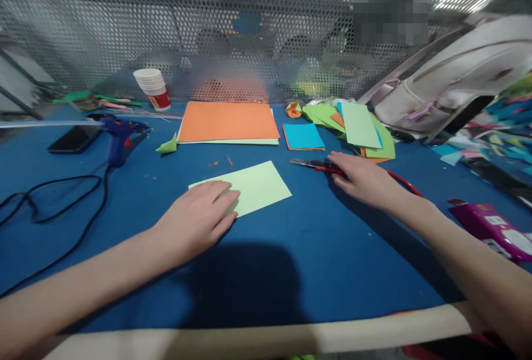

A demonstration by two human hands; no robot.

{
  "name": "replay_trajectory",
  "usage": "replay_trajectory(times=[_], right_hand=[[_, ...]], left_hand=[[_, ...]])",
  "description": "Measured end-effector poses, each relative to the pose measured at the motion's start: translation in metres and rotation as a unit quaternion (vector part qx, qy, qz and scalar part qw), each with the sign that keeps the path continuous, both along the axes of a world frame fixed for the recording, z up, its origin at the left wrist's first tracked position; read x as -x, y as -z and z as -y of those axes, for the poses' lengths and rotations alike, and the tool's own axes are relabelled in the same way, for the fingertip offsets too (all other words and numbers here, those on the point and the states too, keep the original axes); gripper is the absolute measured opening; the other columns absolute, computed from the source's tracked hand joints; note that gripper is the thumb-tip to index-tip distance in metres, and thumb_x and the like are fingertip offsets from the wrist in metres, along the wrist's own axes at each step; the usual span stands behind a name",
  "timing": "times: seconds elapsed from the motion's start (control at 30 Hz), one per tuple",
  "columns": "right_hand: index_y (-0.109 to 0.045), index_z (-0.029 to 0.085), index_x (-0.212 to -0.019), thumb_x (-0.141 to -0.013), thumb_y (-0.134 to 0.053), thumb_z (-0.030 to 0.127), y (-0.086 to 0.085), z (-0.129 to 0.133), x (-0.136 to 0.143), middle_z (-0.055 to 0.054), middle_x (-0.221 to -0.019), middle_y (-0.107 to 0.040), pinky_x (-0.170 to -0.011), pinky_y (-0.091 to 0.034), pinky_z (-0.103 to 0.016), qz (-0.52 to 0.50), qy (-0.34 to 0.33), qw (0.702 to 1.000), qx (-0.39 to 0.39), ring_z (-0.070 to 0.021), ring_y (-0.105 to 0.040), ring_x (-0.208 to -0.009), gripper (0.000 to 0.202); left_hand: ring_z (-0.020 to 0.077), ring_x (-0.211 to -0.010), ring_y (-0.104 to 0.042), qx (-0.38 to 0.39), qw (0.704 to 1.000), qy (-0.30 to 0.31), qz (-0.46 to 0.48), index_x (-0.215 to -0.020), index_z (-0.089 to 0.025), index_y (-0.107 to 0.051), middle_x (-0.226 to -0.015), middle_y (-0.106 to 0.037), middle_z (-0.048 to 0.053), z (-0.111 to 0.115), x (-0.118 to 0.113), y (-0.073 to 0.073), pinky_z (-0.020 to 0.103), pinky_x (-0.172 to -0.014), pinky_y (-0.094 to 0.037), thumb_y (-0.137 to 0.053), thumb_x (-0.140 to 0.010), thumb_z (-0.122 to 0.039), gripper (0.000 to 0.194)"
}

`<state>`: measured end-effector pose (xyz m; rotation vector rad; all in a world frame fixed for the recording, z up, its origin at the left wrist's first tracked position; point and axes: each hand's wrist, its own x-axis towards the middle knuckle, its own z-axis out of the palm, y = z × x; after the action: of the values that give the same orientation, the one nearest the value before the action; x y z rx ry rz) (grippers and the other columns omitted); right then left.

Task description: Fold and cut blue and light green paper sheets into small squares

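A pale green paper sheet (261,187) lies slightly turned on the blue table. My left hand (203,213) rests on its left part, fingers spread and lying flat. To the right, my right hand (357,177) is over a tool with a metal blade and red-and-black handle (310,164), its fingertips at the handle; whether they grip it is hard to tell. A red curved handle (403,181) shows behind my right wrist. Beyond the green sheet are a stack of orange paper (228,122) and a small blue paper stack (303,136).
A blue glue gun (119,141) with a black cord, a phone (75,138) and paper cups (153,90) stand at the left. Loose coloured papers (359,124), a pale bag (449,83) and a purple box (492,227) are at the right. A perforated metal screen (166,22) borders the back.
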<state>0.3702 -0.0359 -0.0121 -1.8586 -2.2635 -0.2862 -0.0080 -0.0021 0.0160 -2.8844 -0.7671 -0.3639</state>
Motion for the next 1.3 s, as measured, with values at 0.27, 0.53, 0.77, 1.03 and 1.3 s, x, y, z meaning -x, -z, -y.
replay_trajectory(times=[0.27,0.53,0.77,1.03,1.3], right_hand=[[-0.062,0.016,-0.120,-0.091,-0.043,0.027,0.017,-0.005,-0.012,-0.014,-0.106,-0.070,-0.086,-0.054,-0.044,-0.032,-0.028,0.999,-0.018,-0.0288,-0.065,-0.098,0.036],[-0.063,0.018,-0.117,-0.089,-0.046,0.025,0.015,-0.005,0.019,-0.013,-0.106,-0.068,-0.088,-0.054,-0.046,-0.101,-0.026,0.994,-0.037,-0.0288,-0.064,-0.100,0.034],[-0.062,0.020,-0.120,-0.089,-0.046,0.023,0.014,-0.008,0.031,-0.011,-0.108,-0.069,-0.092,-0.053,-0.049,-0.129,-0.043,0.990,-0.023,-0.0283,-0.064,-0.102,0.035],[-0.061,0.021,-0.120,-0.091,-0.047,0.023,0.010,-0.002,0.034,-0.011,-0.110,-0.069,-0.092,-0.054,-0.047,-0.161,-0.063,0.984,-0.039,-0.0271,-0.065,-0.104,0.033],[-0.060,0.020,-0.120,-0.093,-0.048,0.024,0.003,0.007,0.038,-0.012,-0.111,-0.069,-0.092,-0.054,-0.046,-0.186,-0.078,0.976,-0.080,-0.0256,-0.065,-0.103,0.030]], left_hand=[[0.0346,-0.138,-0.043,0.189,0.972,-0.138,-0.024,-0.139,-0.010,-0.048,-0.148,-0.047,0.019,-0.039,-0.057,0.011,0.050,-0.113,-0.035,-0.055,-0.092,-0.043,0.058],[0.0316,-0.118,-0.056,0.149,0.981,-0.114,0.042,-0.125,-0.016,-0.056,-0.128,-0.061,0.014,-0.040,-0.060,0.029,0.050,-0.100,-0.045,-0.062,-0.088,-0.038,0.044],[0.0322,-0.122,-0.056,0.121,0.984,-0.099,0.085,-0.122,-0.014,-0.058,-0.131,-0.060,0.016,-0.043,-0.057,0.038,0.051,-0.102,-0.045,-0.062,-0.088,-0.043,0.045],[0.0332,-0.130,-0.052,0.148,0.979,-0.112,0.088,-0.123,-0.014,-0.057,-0.137,-0.058,0.018,-0.042,-0.059,0.032,0.053,-0.106,-0.042,-0.061,-0.088,-0.042,0.045],[0.0299,-0.115,-0.060,0.216,0.948,-0.160,0.171,-0.127,-0.014,-0.054,-0.125,-0.065,0.013,-0.048,-0.068,0.023,0.049,-0.098,-0.046,-0.059,-0.088,-0.029,0.043]])
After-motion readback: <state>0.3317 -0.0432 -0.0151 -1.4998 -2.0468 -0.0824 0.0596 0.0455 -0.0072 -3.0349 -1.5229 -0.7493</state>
